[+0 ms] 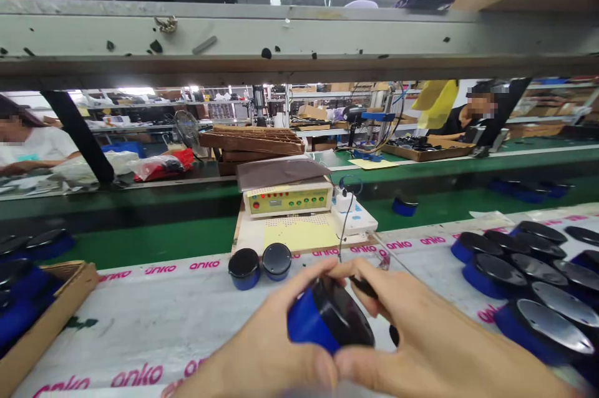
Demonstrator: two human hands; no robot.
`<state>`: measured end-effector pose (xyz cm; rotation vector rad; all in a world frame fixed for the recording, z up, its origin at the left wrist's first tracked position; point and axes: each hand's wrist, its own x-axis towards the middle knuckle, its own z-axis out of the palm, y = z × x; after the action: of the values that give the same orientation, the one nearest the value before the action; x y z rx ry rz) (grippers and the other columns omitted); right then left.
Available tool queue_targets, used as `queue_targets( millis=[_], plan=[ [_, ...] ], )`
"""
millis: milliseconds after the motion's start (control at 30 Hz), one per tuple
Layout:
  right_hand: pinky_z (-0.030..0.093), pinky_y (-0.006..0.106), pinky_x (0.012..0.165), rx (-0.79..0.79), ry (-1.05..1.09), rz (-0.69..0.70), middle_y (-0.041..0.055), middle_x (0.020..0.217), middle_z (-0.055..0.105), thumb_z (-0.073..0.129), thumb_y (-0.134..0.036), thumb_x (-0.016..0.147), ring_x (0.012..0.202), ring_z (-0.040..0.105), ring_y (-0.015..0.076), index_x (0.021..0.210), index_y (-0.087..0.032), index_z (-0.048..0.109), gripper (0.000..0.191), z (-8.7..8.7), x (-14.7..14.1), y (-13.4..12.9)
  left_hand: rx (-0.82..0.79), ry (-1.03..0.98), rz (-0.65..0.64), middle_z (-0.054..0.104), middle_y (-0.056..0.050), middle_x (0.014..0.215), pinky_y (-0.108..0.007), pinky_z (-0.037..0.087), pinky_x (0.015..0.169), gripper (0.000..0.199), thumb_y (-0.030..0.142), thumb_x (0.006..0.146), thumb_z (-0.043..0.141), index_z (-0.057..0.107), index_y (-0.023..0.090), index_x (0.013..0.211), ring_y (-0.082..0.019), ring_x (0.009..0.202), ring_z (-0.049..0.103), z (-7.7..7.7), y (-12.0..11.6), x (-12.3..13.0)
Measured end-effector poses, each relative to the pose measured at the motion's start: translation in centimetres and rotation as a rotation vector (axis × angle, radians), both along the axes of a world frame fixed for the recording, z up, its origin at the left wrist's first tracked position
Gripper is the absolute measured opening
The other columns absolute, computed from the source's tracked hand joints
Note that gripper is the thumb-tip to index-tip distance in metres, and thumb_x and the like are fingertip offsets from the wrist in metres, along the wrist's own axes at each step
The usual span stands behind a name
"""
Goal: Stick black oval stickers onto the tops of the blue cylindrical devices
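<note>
Between my two hands is a round blue case with a glossy black lid (330, 317), tilted above the worktable. My left hand (276, 335) wraps the case from the left, its thumb at the lower edge. On the other side my right hand (397, 323) touches the lid with thumb and fingertips, and a small dark object (364, 287) shows under its fingers. Two similar black-topped cases, one (244, 268) beside the other (277, 261), stand on the white sheet just beyond my hands.
Many blue cases (496, 273) crowd the right side. A cardboard box (70, 298) of cases stands left. Behind are a panel with buttons (290, 198), a white plug box (353, 217) and a green conveyor (154, 239). A shelf beam (234, 42) spans above. Two people sit beyond.
</note>
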<state>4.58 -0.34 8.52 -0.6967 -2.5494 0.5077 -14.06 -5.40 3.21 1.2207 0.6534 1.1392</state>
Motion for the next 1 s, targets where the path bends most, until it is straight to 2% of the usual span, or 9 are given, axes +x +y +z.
queue_targets(
  millis=[67, 133, 233, 367, 500, 700, 800, 900, 1000],
  plan=[
    [0.044, 0.023, 0.049, 0.126, 0.133, -0.043, 0.0002, 0.074, 0.062, 0.043, -0.036, 0.093, 0.059, 0.057, 0.0141, 0.088, -0.025, 0.05, 0.015, -0.5, 0.0, -0.3, -0.105, -0.119, 0.062, 0.061, -0.013, 0.121, -0.043, 0.042, 0.098, 0.07, 0.052, 0.068, 0.075, 0.053, 0.018, 0.125, -0.029, 0.112, 0.058, 0.2, 0.3, -0.2],
    [0.043, 0.024, 0.048, 0.249, 0.209, -0.069, 0.0002, 0.069, 0.059, 0.029, -0.027, 0.097, 0.055, 0.055, 0.0135, 0.083, -0.025, 0.047, 0.024, -0.9, 0.2, -0.3, -0.258, -0.264, 0.172, 0.066, -0.013, 0.112, -0.038, 0.046, 0.095, 0.052, 0.052, 0.078, 0.066, 0.061, 0.014, 0.113, -0.025, 0.101, 0.064, 0.1, 0.5, -0.3],
    [0.043, 0.024, 0.05, 0.357, 0.194, -0.028, -0.0001, 0.066, 0.056, 0.031, -0.02, 0.097, 0.055, 0.055, 0.0132, 0.082, -0.024, 0.047, 0.023, -1.5, 0.1, -0.3, -0.389, -0.366, 0.301, 0.069, -0.012, 0.107, -0.029, 0.049, 0.089, 0.048, 0.052, 0.083, 0.06, 0.063, 0.014, 0.111, -0.019, 0.095, 0.066, -0.1, 0.6, -0.1],
    [0.037, 0.026, 0.048, 0.423, 0.21, -0.035, 0.0, 0.065, 0.053, 0.038, -0.016, 0.096, 0.054, 0.051, 0.0135, 0.082, -0.021, 0.051, 0.019, -2.3, -0.2, -0.7, -0.312, -0.314, 0.267, 0.066, -0.007, 0.112, -0.022, 0.05, 0.079, 0.044, 0.049, 0.081, 0.065, 0.061, 0.021, 0.114, -0.016, 0.098, 0.062, -0.2, 0.3, 0.1],
    [0.034, 0.027, 0.047, 0.478, 0.213, -0.076, -0.0003, 0.063, 0.052, 0.041, -0.017, 0.095, 0.053, 0.05, 0.0136, 0.082, -0.02, 0.052, 0.017, -2.7, 0.3, -0.7, -0.218, -0.183, 0.203, 0.063, -0.004, 0.113, -0.026, 0.046, 0.086, 0.046, 0.046, 0.077, 0.07, 0.058, 0.025, 0.116, -0.019, 0.106, 0.057, 0.1, 0.0, -0.2],
    [0.031, 0.028, 0.043, 0.608, 0.138, -0.11, -0.0004, 0.058, 0.051, 0.041, -0.018, 0.094, 0.047, 0.049, 0.0137, 0.072, -0.021, 0.051, 0.024, -2.4, 0.6, -0.8, 0.047, 0.181, 0.401, 0.057, -0.004, 0.103, -0.03, 0.044, 0.084, 0.053, 0.06, 0.076, 0.064, 0.051, 0.022, 0.111, -0.019, 0.096, 0.055, 0.4, -0.3, 0.2],
    [0.035, 0.028, 0.044, 0.631, 0.156, -0.123, 0.0007, 0.058, 0.053, 0.041, -0.016, 0.092, 0.049, 0.053, 0.0151, 0.076, -0.02, 0.054, 0.021, -2.4, 0.4, -0.8, 0.143, 0.307, 0.431, 0.057, -0.003, 0.101, -0.029, 0.048, 0.079, 0.055, 0.058, 0.076, 0.064, 0.043, 0.024, 0.114, -0.018, 0.09, 0.057, 0.4, -0.7, 0.5],
    [0.042, 0.026, 0.047, 0.488, 0.181, -0.101, 0.001, 0.065, 0.058, 0.039, -0.015, 0.093, 0.054, 0.058, 0.0151, 0.088, -0.02, 0.054, 0.016, -3.0, 0.4, -0.6, 0.322, 0.543, 0.509, 0.055, -0.005, 0.108, -0.032, 0.051, 0.079, 0.061, 0.057, 0.078, 0.062, 0.035, 0.027, 0.124, -0.02, 0.092, 0.059, 0.4, -0.9, 0.3],
    [0.045, 0.022, 0.049, 0.245, 0.179, -0.032, -0.0004, 0.072, 0.059, 0.038, -0.015, 0.094, 0.058, 0.059, 0.0129, 0.092, -0.023, 0.051, 0.016, -4.1, 0.6, -0.2, 0.725, 0.914, 0.7, 0.047, -0.012, 0.116, -0.04, 0.049, 0.089, 0.068, 0.058, 0.081, 0.057, 0.034, 0.024, 0.135, -0.026, 0.106, 0.053, 0.5, -0.9, 0.1]
  ],
)
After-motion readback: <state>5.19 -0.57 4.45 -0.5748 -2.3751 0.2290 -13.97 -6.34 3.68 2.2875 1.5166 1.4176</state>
